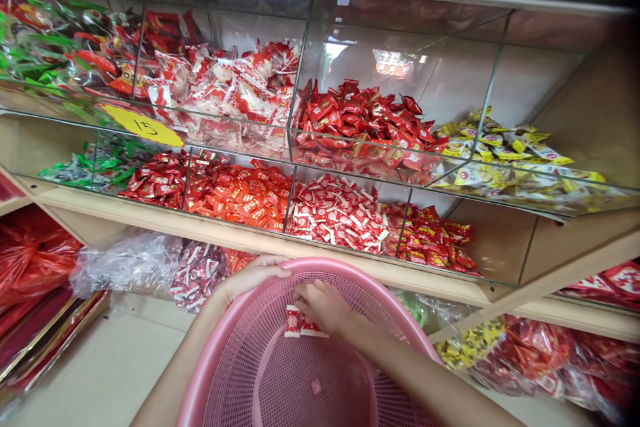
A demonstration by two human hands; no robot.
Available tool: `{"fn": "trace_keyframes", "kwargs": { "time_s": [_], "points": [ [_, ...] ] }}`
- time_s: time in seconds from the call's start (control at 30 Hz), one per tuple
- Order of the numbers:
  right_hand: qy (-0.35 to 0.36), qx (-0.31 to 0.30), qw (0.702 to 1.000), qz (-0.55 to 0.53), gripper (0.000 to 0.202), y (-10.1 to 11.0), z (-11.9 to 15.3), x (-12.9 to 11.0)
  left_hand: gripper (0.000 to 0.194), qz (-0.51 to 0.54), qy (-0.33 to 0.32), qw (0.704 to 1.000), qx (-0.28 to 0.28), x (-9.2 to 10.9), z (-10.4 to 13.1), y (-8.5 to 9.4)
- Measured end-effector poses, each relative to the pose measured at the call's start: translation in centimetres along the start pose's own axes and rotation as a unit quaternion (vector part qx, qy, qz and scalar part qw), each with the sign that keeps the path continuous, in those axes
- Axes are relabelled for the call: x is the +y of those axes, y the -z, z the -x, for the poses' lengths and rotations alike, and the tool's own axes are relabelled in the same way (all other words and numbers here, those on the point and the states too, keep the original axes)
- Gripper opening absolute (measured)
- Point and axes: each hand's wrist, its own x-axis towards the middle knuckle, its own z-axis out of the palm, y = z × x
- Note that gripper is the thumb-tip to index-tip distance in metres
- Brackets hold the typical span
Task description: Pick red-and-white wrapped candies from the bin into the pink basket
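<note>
A pink mesh plastic basket (215, 360) is tilted in front of the shelf. My left hand (254, 275) is closed on its far left rim. Inside the basket, over the mesh wall, my right hand (320, 303) is closed around several red-and-white wrapped candies; one candy (293, 321) sticks out below the fingers. At the bottom lies a small pale pink piece (316, 385), too unclear to name. Just beyond the rim, the lower shelf holds a heap of similar red-and-white candies (337, 213).
Glass-fronted shelves hold orange-red packets (245, 197), red packets (367, 120) and yellow-and-white packets (500, 140). A yellow price tag (143, 125) reads 15. Bagged candy (533, 347) sits beneath the wooden shelf edge (150, 213). Floor tiles (135, 340) show at left.
</note>
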Motion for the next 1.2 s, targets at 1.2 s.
{"fn": "trace_keyframes", "kwargs": {
  "time_s": [1.2],
  "points": [
    [-0.241, 0.244, 0.939, 0.018, 0.030, 11.3, -2.0, 3.9, 0.032, -0.005, -0.008, 1.000, -0.016, -0.3, 0.1, 0.3]
  ]
}}
